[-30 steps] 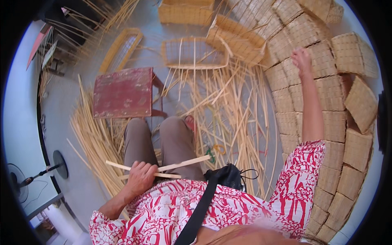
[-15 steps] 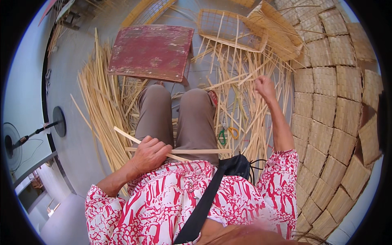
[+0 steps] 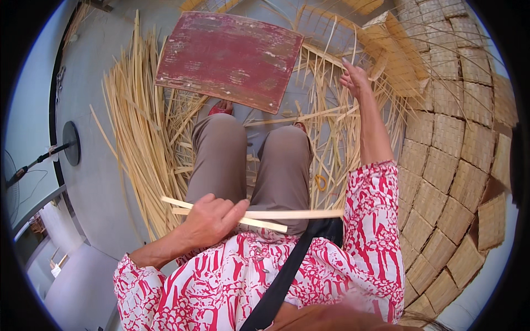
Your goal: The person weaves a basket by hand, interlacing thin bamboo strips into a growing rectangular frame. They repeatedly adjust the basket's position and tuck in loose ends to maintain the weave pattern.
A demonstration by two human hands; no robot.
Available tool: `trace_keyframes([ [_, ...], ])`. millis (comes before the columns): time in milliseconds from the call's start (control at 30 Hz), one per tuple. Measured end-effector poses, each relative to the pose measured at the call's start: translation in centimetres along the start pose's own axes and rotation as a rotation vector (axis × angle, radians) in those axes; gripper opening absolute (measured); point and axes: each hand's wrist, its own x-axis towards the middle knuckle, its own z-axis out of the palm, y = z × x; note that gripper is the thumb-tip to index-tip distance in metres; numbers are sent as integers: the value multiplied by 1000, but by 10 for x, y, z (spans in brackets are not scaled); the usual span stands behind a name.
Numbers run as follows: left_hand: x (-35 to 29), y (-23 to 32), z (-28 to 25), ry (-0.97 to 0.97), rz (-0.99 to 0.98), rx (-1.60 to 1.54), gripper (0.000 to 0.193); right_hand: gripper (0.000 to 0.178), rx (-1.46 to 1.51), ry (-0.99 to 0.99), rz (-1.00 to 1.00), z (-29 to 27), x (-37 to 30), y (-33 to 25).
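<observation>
My left hand is closed around two pale, flat bamboo strips. The longer strip lies across my lap toward the right, and the shorter strip crosses it at a slight angle under my fingers. Out at arm's length on the far right, my right hand has its fingers apart and nothing visible in it. It is above loose bamboo strips, just short of a woven bamboo basket with long unwoven ends sticking out.
A worn red low table stands beyond my knees. Left of my legs lies a thick pile of bamboo strips. Orange scissor-like handles show beside my right knee. Stacked woven pieces line the right; a fan stands far left.
My right hand has gone farther out, from a fist to spread fingers. My left hand keeps the two strips, slightly shifted. The view has tilted, and the green handles are now out of sight.
</observation>
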Motion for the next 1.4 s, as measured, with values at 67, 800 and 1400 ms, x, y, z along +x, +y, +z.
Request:
trace_keyframes([
  [67,11,0,-32,93,-69,169,36,80,196,-39,88,24,-7,-5],
  [800,193,-14,73,-302,511,97,15,26,194,-202,-66,37,11,-86],
  [1400,232,-56,121,-101,425,193,47,35,283,-462,-553,-128,-166,-394],
])
